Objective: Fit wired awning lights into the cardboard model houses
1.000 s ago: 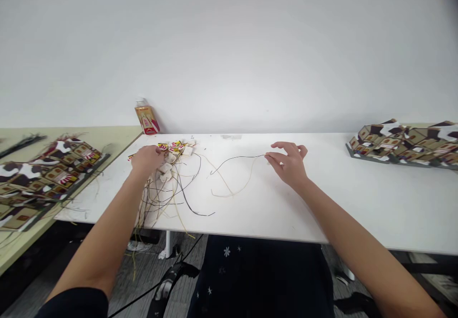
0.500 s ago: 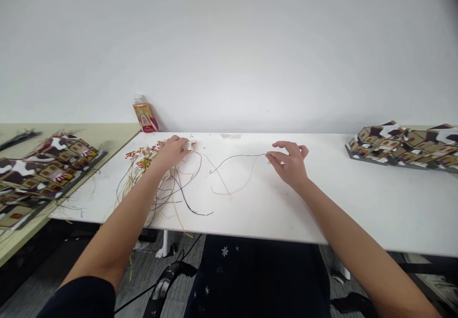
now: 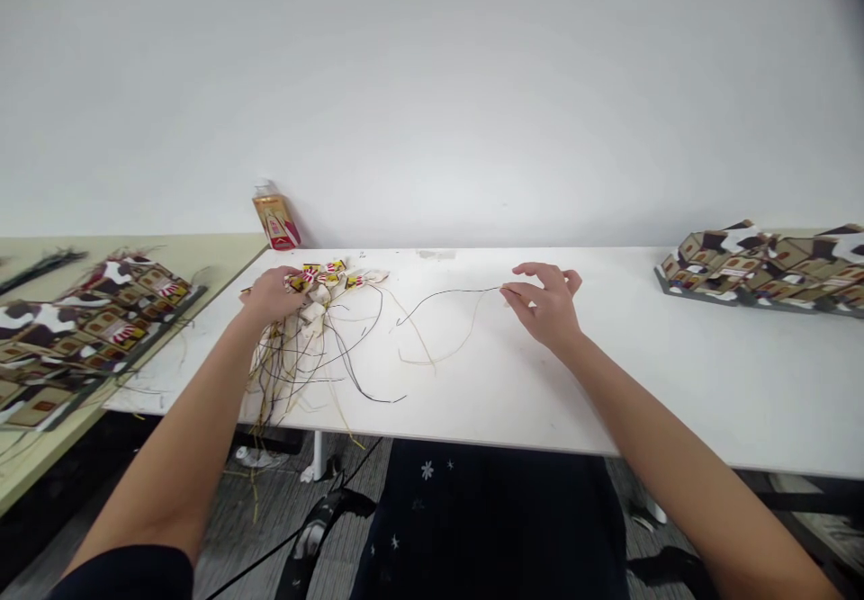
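Observation:
My right hand (image 3: 545,305) is raised a little above the white table, thumb and forefinger pinched on the ends of a thin dark wire (image 3: 449,291) and a pale one (image 3: 445,357). The other fingers are curled loosely. Both wires trail to the left. At the left, my left hand (image 3: 274,296) curls round the left side of a pile of small red-and-white striped, yellow printed pieces (image 3: 330,276); its palm hides some of them. Pale crumpled bits (image 3: 314,317) lie among them. Long black and tan wires (image 3: 290,371) hang from the pile over the table's front edge.
Printed model houses (image 3: 114,317) stand on a yellowish table (image 3: 233,245) at the left, beside a bundle of black wires (image 3: 44,267). More model houses (image 3: 756,267) stand at the right. A gold-and-red bottle (image 3: 275,216) leans against the wall.
My left hand has moved left from a whitish piece to the pile's left side. The striped pieces have shifted right, closer together. My right hand keeps its pinch in nearly the same place.

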`<action>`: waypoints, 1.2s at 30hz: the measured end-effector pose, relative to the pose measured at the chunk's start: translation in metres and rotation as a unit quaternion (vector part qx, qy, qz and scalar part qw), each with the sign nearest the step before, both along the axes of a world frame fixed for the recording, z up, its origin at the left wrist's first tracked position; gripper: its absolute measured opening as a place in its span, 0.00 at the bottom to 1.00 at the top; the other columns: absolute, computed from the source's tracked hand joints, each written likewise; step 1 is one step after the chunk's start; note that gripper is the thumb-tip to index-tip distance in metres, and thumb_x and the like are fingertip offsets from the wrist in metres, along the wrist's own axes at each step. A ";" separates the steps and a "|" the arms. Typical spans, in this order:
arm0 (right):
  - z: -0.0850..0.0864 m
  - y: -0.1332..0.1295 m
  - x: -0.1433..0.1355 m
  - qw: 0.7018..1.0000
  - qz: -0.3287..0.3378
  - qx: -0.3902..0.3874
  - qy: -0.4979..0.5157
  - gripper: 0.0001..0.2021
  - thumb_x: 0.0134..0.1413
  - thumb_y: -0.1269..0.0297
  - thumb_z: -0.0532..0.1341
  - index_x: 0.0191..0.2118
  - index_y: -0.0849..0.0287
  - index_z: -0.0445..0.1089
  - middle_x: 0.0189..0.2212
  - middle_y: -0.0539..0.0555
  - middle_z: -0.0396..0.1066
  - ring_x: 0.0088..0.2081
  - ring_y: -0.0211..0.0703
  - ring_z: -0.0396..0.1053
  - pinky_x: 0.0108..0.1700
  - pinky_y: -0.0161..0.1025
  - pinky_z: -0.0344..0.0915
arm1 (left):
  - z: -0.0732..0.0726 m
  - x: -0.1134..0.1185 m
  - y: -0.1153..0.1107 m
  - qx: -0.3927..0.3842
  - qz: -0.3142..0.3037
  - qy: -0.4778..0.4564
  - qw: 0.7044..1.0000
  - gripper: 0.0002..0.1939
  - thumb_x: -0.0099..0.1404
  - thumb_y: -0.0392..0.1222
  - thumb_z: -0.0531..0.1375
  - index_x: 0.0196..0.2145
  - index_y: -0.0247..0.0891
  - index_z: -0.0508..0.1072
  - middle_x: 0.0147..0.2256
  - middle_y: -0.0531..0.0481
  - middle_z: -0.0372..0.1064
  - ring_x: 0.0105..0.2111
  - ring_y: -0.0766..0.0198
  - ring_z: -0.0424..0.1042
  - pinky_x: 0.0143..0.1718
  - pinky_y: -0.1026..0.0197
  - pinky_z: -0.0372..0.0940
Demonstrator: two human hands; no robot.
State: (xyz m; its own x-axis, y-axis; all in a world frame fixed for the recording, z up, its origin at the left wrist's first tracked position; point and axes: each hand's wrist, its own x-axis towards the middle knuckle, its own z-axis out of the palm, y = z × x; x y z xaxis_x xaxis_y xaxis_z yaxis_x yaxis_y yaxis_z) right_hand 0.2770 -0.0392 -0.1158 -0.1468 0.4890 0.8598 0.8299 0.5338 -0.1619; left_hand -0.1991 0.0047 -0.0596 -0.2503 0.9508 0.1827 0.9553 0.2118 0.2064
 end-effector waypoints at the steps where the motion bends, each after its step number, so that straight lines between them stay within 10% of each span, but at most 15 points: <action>1: 0.000 0.000 0.000 1.000 -0.001 -0.002 0.000 0.11 0.61 0.61 0.61 0.28 0.52 0.76 0.42 0.50 0.73 0.40 0.40 0.68 0.47 0.46 0.46 | 0.000 0.004 -0.003 0.005 0.006 0.014 1.000 0.28 0.54 0.45 0.61 0.53 0.39 0.68 0.58 0.34 0.61 0.56 0.34 0.61 0.52 0.34 0.59; 7: -0.001 0.000 -0.001 1.000 0.001 0.007 -0.008 0.11 0.62 0.61 0.61 0.28 0.52 0.76 0.42 0.51 0.73 0.40 0.40 0.68 0.47 0.46 0.46 | -0.003 0.058 0.000 0.012 -0.096 0.074 0.993 0.23 0.61 0.46 0.54 0.55 0.44 0.69 0.56 0.44 0.63 0.56 0.49 0.62 0.57 0.43 0.57; 12: 0.000 0.000 0.000 1.000 -0.003 -0.016 0.002 0.11 0.62 0.61 0.61 0.28 0.52 0.76 0.42 0.50 0.73 0.40 0.41 0.68 0.47 0.46 0.46 | -0.014 0.086 0.017 -0.051 -0.150 0.239 0.958 0.21 0.63 0.45 0.54 0.53 0.40 0.71 0.57 0.36 0.58 0.55 0.41 0.59 0.53 0.36 0.56; 23: -0.002 0.000 -0.001 1.000 0.016 0.012 -0.002 0.10 0.61 0.63 0.62 0.28 0.52 0.76 0.42 0.51 0.73 0.40 0.39 0.70 0.47 0.46 0.48 | 0.003 0.063 0.015 0.067 -0.240 0.311 0.917 0.22 0.68 0.34 0.47 0.52 0.49 0.72 0.64 0.42 0.50 0.61 0.41 0.51 0.56 0.32 0.48; 28: -0.002 0.000 -0.002 1.000 0.017 0.005 -0.005 0.10 0.61 0.63 0.62 0.28 0.53 0.76 0.43 0.51 0.73 0.40 0.39 0.70 0.47 0.46 0.48 | 0.000 0.046 0.020 0.051 -0.189 0.316 0.928 0.27 0.64 0.30 0.47 0.56 0.48 0.70 0.67 0.42 0.45 0.63 0.37 0.47 0.56 0.32 0.48; 36: -0.002 0.000 -0.002 1.000 0.017 0.004 -0.006 0.11 0.62 0.63 0.61 0.28 0.53 0.75 0.43 0.50 0.73 0.40 0.40 0.69 0.47 0.46 0.47 | -0.006 0.075 0.010 -0.004 -0.142 0.260 0.955 0.23 0.66 0.36 0.46 0.56 0.42 0.68 0.56 0.36 0.62 0.54 0.44 0.61 0.52 0.37 0.52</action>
State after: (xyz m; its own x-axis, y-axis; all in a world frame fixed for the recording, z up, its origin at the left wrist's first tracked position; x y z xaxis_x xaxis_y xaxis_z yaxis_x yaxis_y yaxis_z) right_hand 0.2753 -0.0391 -0.1178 -0.1737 0.4771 0.8615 0.8138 0.5622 -0.1473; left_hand -0.1237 0.0145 -0.0653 0.1414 0.9686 0.2045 0.9473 -0.0724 -0.3122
